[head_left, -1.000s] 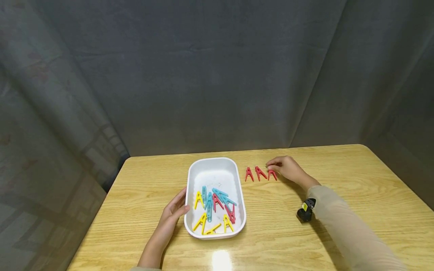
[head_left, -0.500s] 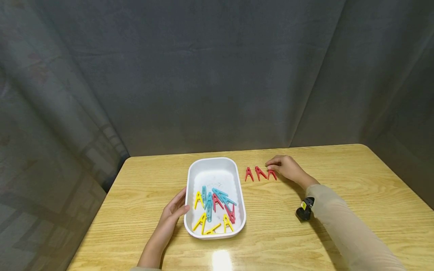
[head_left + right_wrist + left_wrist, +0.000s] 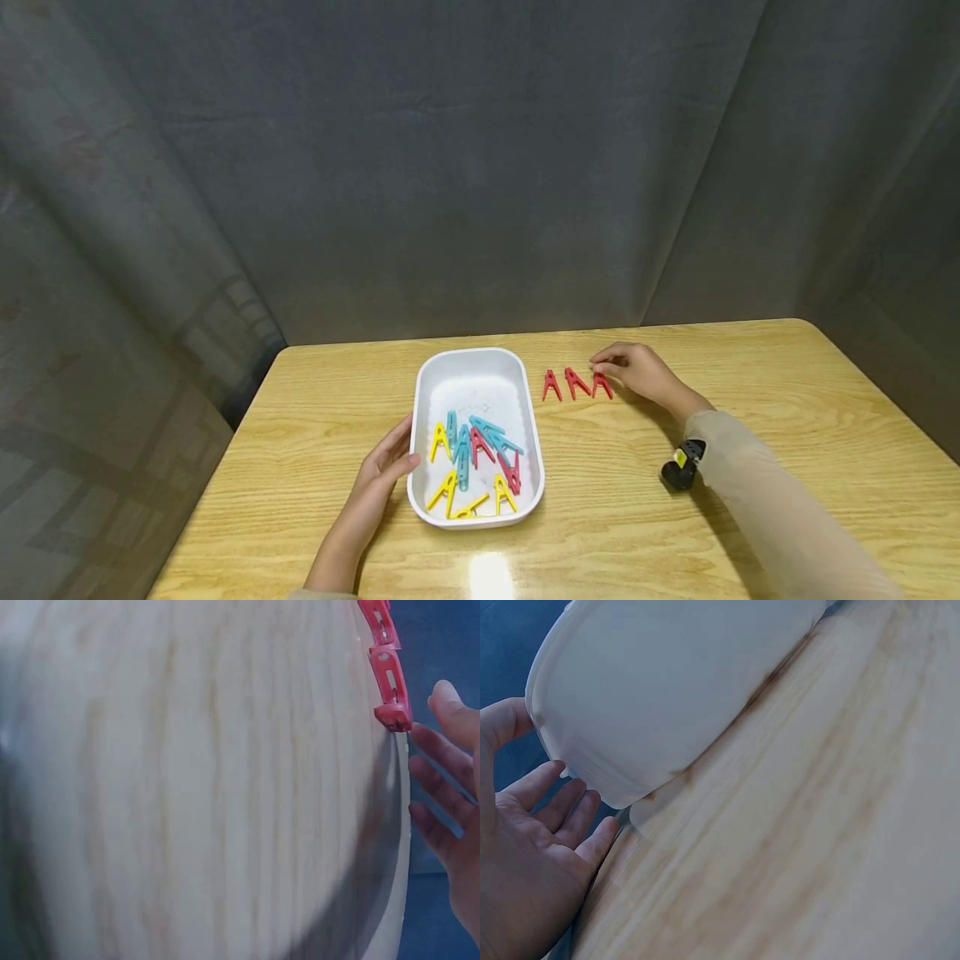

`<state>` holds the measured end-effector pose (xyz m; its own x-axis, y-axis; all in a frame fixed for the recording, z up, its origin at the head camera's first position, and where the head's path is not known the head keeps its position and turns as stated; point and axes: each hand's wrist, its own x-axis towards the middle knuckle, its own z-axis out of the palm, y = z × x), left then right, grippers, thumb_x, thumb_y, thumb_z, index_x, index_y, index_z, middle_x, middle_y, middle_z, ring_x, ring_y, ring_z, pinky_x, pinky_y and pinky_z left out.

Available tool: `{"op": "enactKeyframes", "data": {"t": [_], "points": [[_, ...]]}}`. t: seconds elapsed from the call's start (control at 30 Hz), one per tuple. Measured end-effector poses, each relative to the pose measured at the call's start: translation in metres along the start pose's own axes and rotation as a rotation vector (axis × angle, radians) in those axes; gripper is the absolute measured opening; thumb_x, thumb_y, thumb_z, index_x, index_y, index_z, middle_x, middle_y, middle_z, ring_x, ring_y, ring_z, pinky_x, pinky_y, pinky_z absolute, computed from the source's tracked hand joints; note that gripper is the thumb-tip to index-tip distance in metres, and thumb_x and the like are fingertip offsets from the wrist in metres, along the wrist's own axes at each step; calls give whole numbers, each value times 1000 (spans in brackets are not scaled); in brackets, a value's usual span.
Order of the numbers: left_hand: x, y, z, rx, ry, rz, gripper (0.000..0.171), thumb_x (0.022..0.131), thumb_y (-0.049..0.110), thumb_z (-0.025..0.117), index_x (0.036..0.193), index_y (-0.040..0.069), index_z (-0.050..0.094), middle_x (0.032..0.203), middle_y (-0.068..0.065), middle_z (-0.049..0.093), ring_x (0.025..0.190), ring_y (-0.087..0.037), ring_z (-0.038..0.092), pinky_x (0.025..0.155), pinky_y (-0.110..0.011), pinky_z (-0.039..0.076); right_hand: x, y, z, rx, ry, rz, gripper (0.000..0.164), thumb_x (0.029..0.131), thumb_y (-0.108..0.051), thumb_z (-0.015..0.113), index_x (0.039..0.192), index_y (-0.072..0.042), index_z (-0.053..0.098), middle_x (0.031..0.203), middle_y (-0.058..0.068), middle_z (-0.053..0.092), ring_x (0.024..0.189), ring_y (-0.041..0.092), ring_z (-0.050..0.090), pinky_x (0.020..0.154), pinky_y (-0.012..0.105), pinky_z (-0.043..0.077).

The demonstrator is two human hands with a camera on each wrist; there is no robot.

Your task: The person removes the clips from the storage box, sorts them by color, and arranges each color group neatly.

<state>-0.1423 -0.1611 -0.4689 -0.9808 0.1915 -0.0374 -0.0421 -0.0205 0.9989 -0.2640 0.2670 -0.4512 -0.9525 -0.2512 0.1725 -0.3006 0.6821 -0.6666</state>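
A white plastic tub sits mid-table, with several yellow, blue and red clothespins lying in its nearer half. My left hand holds the tub's left side, thumb over the rim and fingers along the outer wall; the left wrist view shows the hand at the wall. Right of the tub stands a row of three red clothespins: the left one, the middle one and the right one. My right hand is beside the right one, its thumb and fingers apart in the right wrist view.
The wooden table reaches back to a grey curtain, which also hangs along both sides. A black wrist camera hangs at the right sleeve.
The right hand has let go of the right red clothespin and shifted slightly up and to the right. The left hand and the tub have stayed put.
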Motion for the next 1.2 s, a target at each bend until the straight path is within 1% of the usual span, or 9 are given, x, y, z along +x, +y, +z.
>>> {"op": "enactKeyframes", "data": {"t": [0.1,0.2,0.4,0.57,0.63,0.8,0.97,1.1,1.2], "points": [[0,0,0,-1,4,-2,61,97,16,59,153,8,35,158,-10,33,145,-30,28,117,-54,15,-3,-1,-2,5,2,13,22,94,-17,69,109,-3,74,107,12,71,88,22,64,76,38,51],[0,0,0,0,7,-1,61,97,16,59,153,8,36,158,-10,33,145,-30,28,117,-54,15,-6,-5,-5,11,3,7,22,94,-17,68,110,-3,74,105,10,71,88,22,63,75,37,51],[-1,0,1,3,11,1,61,97,15,59,153,8,36,157,-10,34,144,-30,28,117,-52,16,-14,-16,-7,13,13,-34,18,94,-15,69,108,-5,75,96,1,70,86,19,60,72,32,50],[0,1,1,6,7,2,61,97,15,59,153,7,35,158,-10,33,144,-30,28,117,-51,16,-22,-30,-8,15,29,-69,16,92,-11,70,106,-5,75,95,1,70,86,19,60,74,35,49],[0,1,1,3,6,2,61,97,15,59,153,7,35,158,-10,33,144,-30,28,117,-51,16,-24,-35,-7,3,36,-94,15,91,-9,71,105,-5,75,97,1,71,87,18,61,76,37,48],[0,0,1,1,7,3,61,97,15,59,153,8,35,157,-10,33,144,-30,28,117,-53,15,-27,-47,-5,0,51,-152,14,89,-9,74,102,-8,76,94,-2,70,87,15,61,78,41,46],[1,0,0,-3,14,0,61,97,15,59,153,8,36,157,-10,34,144,-30,29,117,-51,17,-27,-62,1,16,65,-244,14,86,-9,77,100,-10,76,96,-3,70,88,14,61,77,46,51],[0,-1,0,-9,16,-8,62,96,16,60,153,8,36,157,-10,34,144,-30,29,117,-51,16,-27,-76,8,47,54,-289,15,85,-8,78,100,-11,77,98,-3,71,90,16,62,75,44,53],[-1,0,1,-12,16,-15,62,96,16,60,153,9,36,157,-10,34,144,-30,29,117,-52,16,-26,-88,13,73,33,-326,15,84,-9,78,99,-12,77,96,-3,71,87,15,60,69,40,51]]}}
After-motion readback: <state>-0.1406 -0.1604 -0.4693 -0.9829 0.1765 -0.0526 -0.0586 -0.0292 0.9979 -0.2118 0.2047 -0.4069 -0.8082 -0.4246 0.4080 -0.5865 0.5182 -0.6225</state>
